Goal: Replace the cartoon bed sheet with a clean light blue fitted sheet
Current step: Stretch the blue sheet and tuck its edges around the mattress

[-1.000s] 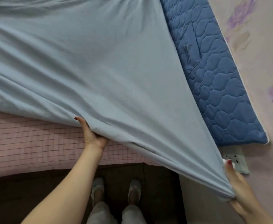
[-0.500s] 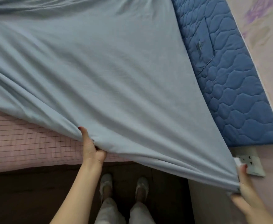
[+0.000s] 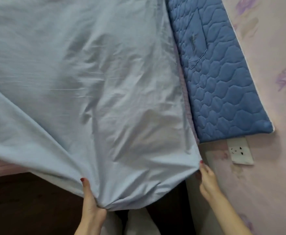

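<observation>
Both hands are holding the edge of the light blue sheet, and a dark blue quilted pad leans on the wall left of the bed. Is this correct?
Not quite. The head view shows the quilted pad against the wall on the right of the bed, not the left, above a wall socket. The rest holds: the left hand and right hand both grip the edge of the light blue sheet.

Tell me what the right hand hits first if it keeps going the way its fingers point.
The right hand points up and slightly left, so it would likely run into the sheet corner it pinches, then the mattress corner beneath; depth is unclear.
</observation>
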